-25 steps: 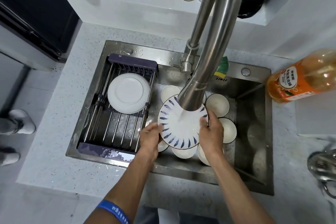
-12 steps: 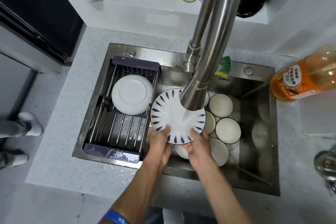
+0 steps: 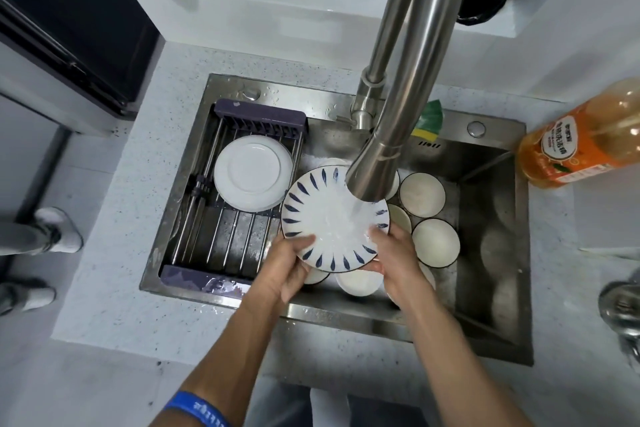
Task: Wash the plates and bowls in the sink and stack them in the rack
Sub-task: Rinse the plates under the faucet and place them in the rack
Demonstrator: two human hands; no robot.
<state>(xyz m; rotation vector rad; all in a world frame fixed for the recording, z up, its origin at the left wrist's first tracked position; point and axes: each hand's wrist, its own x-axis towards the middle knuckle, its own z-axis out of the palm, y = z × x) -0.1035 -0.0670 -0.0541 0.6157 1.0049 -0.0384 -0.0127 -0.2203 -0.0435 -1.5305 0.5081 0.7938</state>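
Even, soft indoor light from overhead, moderately bright, slightly cool cast. Shadows weak; darkest area is the deep right part of the sink [image 3: 491, 253]. Broad soft highlight runs down the faucet [image 3: 408, 87], smaller glare on the wet steel rim behind it. Running water blows out the centre of the patterned plate [image 3: 332, 218] to near white. Strong wide-angle distortion: table [image 3: 114, 305] edges bow, orange bottle [image 3: 581, 146] leans at the right edge. Corners soft, centre reasonably sharp.
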